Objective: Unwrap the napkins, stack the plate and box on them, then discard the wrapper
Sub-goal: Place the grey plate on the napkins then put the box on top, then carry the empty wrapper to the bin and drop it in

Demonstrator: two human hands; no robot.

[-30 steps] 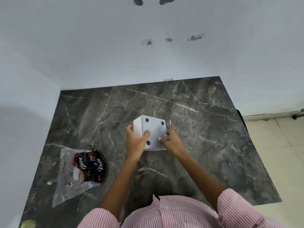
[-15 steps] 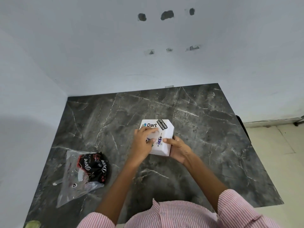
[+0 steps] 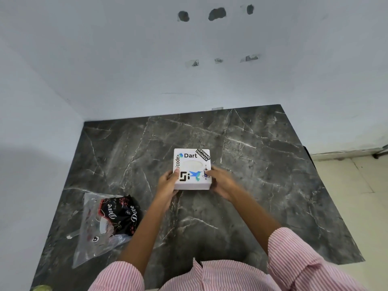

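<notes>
A white square box (image 3: 192, 164) with stickers and an oval opening on top lies flat on the dark marble table (image 3: 262, 164), near its middle. My left hand (image 3: 168, 182) grips its near left side with the thumb on the top face. My right hand (image 3: 220, 182) holds its near right edge. A clear plastic wrapper (image 3: 98, 225) lies at the near left of the table, with a black Dove packet (image 3: 120, 215) on or inside it. No plate or loose napkins show; whatever is under the box is hidden.
White walls close the table on the left and at the back. The table's right edge drops to a light tiled floor (image 3: 361, 185). A small greenish object (image 3: 42, 288) peeks in at the bottom left corner.
The box was tilted with its dotted underside up; both hands turned it over and set it flat, sticker side up. My left hand slid from the top to the left side.
</notes>
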